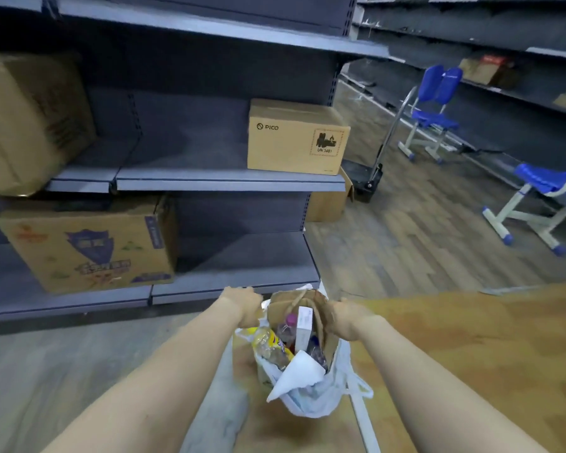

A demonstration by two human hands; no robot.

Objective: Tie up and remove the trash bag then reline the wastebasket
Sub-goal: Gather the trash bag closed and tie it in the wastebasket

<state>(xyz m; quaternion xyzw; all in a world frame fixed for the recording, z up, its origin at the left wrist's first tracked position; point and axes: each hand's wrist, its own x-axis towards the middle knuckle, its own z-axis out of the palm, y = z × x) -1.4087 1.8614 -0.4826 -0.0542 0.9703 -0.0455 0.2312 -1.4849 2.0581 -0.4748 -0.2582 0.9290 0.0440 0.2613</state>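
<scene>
Left hand point(246, 305): closed, apparently gripping far-left rim of trash bag point(311, 392).
Right hand point(342, 317): closed on right rim.
Technique: gather rims together above brown paper bag point(307, 308); knot tightly.

Dim, bluish light is seen throughout. Shelves point(229, 178) beyond the fingers are bowed by wide-angle distortion, and edges are smeared by blur.

The wastebasket under the trash bag point(311, 397) is hidden; both grips unclear.
</scene>
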